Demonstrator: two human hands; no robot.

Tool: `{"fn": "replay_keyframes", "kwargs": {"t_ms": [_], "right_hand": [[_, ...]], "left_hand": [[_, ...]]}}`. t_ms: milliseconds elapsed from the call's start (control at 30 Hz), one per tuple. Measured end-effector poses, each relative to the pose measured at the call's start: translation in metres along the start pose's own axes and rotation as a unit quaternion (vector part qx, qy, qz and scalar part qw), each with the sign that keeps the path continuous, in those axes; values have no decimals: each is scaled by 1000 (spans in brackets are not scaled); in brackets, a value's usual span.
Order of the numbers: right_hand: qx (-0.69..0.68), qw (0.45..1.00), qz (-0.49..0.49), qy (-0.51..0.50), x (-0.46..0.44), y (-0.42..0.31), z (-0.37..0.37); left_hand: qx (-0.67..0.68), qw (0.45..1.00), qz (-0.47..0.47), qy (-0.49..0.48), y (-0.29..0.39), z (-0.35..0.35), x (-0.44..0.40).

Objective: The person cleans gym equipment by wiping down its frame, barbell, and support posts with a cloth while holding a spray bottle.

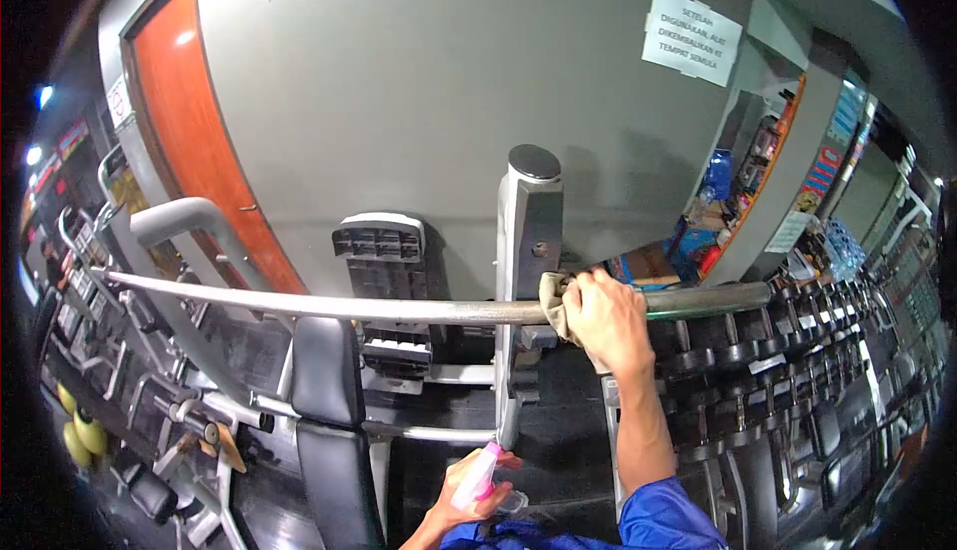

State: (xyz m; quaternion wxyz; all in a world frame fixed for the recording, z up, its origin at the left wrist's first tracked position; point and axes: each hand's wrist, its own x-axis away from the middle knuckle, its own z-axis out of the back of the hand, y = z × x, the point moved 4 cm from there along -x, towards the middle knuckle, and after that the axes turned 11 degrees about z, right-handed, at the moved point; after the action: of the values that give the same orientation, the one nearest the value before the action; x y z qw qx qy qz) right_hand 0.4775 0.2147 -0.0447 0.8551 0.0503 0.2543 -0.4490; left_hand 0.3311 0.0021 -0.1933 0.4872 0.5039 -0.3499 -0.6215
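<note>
A long metal barbell (419,311) runs across the view at mid-height. Its thicker end is on the right. My right hand (603,316) is closed around a beige cloth (554,309), which is wrapped on the bar just right of the grey upright post (533,216). Low in the centre, my left hand (471,485) grips a small pink and white bottle (478,475), held below the bar and tilted. Both forearms come in from the bottom edge, the right one in a blue sleeve.
A black padded bench (327,370) stands left of centre. Dumbbells (738,351) fill racks on the right. Machine frames (184,221) are at the left, near an orange door (189,101). Behind the bar is a grey wall (399,81) with a paper sign (693,36).
</note>
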Motion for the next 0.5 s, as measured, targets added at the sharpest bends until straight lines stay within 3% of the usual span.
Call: {"fn": "replay_keyframes", "kwargs": {"t_ms": [100, 200, 333, 433, 500], "right_hand": [[-8, 983, -73, -167, -24, 11, -2], [-30, 979, -89, -181, -35, 23, -18], [-111, 986, -23, 126, -24, 11, -12], [-70, 973, 117, 188, 1, 1, -15], [-27, 972, 145, 182, 10, -5, -5]], "left_hand": [[-29, 998, 49, 8, -13, -4, 1], [-14, 998, 56, 35, -12, -4, -4], [-11, 998, 54, 30, -13, 3, -14], [17, 998, 55, 22, -25, 6, -24], [7, 999, 35, 11, -27, 13, -34]]}}
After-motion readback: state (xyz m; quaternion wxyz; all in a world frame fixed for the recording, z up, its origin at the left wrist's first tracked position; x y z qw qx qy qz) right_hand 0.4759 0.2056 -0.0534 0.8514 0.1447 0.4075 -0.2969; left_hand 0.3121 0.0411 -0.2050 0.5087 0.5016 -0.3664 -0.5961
